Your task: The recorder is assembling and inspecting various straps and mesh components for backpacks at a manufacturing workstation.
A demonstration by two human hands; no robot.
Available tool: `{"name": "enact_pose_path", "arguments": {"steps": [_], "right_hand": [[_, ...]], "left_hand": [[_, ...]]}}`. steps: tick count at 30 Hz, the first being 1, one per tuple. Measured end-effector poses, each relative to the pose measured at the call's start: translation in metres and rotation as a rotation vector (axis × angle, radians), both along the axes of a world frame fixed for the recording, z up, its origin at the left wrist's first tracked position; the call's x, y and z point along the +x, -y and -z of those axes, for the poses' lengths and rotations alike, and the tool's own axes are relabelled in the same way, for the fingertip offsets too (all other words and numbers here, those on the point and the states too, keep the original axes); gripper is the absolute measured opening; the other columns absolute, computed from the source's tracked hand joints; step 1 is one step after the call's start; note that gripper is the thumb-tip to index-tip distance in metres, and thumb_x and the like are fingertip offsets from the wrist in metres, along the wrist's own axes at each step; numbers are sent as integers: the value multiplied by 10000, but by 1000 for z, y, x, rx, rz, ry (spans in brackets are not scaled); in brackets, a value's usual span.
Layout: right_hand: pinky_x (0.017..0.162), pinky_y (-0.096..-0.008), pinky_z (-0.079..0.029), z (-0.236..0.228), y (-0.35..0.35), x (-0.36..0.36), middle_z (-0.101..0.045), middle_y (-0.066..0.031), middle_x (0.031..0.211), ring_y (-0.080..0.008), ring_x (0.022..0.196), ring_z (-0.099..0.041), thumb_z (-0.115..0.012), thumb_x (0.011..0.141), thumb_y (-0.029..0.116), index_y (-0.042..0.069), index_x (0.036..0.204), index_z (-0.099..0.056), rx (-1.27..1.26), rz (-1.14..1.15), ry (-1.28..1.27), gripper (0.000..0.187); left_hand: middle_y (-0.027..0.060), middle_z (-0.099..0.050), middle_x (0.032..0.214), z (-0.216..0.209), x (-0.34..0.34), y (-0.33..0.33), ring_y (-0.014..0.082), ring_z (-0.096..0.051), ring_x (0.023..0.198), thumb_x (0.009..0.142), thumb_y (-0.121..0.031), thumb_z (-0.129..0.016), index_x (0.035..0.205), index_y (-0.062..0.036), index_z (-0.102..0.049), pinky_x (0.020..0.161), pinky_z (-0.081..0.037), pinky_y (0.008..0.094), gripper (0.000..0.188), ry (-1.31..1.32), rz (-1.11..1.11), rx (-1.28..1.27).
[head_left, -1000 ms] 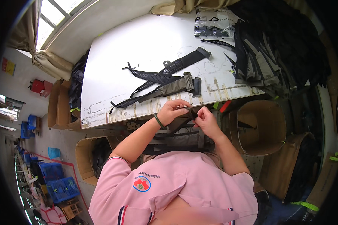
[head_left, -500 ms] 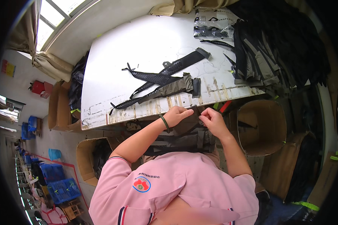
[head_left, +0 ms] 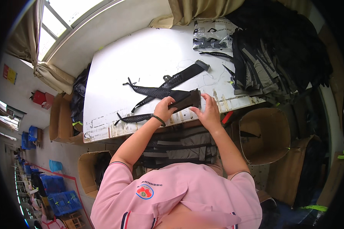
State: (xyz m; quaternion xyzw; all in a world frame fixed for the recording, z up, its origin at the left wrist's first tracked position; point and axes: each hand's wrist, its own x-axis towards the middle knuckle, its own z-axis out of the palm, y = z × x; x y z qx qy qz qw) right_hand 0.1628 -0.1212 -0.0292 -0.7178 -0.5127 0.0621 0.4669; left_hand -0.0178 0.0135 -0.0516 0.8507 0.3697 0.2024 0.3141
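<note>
At the front edge of the white table, my left hand (head_left: 165, 110) closes its thumb and fingers on a black fabric strap (head_left: 185, 101). The strap's wide end tilts up off the table, and its narrow mesh tail (head_left: 135, 118) trails to the left. My right hand (head_left: 209, 111) is beside that wide end, thumb and fingers spread apart; whether a fingertip touches the strap is hard to tell. Just beyond lie a black mesh strap (head_left: 151, 91) and another strap with a flat end (head_left: 193, 71), crossing each other. Several dark straps with grey panels (head_left: 183, 153) lie across my lap.
A big heap of black and grey straps (head_left: 279, 49) covers the table's right end, next to a clear plastic bag (head_left: 213, 35) of dark parts. Open cardboard boxes stand below on the right (head_left: 265, 134) and left (head_left: 87, 173). Loose threads lie on the white table (head_left: 114, 68).
Both hands have moved from below the table's edge up onto it. My left hand has taken hold of the nearest strap and raised its wide end; my right hand's pinch has opened.
</note>
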Motion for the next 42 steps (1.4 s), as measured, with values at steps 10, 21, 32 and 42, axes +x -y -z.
{"name": "enact_pose_path", "arguments": {"steps": [10,21,32,42], "right_hand": [[774,-430,-500,25,-16,-22,-608,-189,1066,-397,962,-591,-502,917,70,49,1150,-477,125,-155,-139,236],[529,-379,-478,-1,3,4,-619,-117,710,-309,630,-612,-626,856,217,96,815,-581,-26,-324,377,136],[526,-226,-349,25,21,-14,-517,41,658,-46,600,-443,-595,869,152,44,765,-609,-152,-336,-1173,150],[766,-262,-474,13,46,-13,-625,-12,936,-108,825,-584,-613,896,113,26,1073,-609,-235,-813,-1412,197]], "left_hand": [[15,-575,740,-10,8,34,94,-512,667,792,-211,-742,998,-14,-563,632,-451,247,337,280,79,-582],[27,-516,672,-19,12,62,116,-475,603,788,-118,-735,785,-41,-536,545,-395,274,213,150,186,-262],[94,-582,782,-36,6,79,219,-577,697,855,-139,-649,878,-43,-571,638,-461,327,126,76,278,-227],[13,-638,956,-35,-3,55,95,-589,874,908,-26,-554,1024,-19,-623,800,-489,248,136,568,270,-1026]]}}
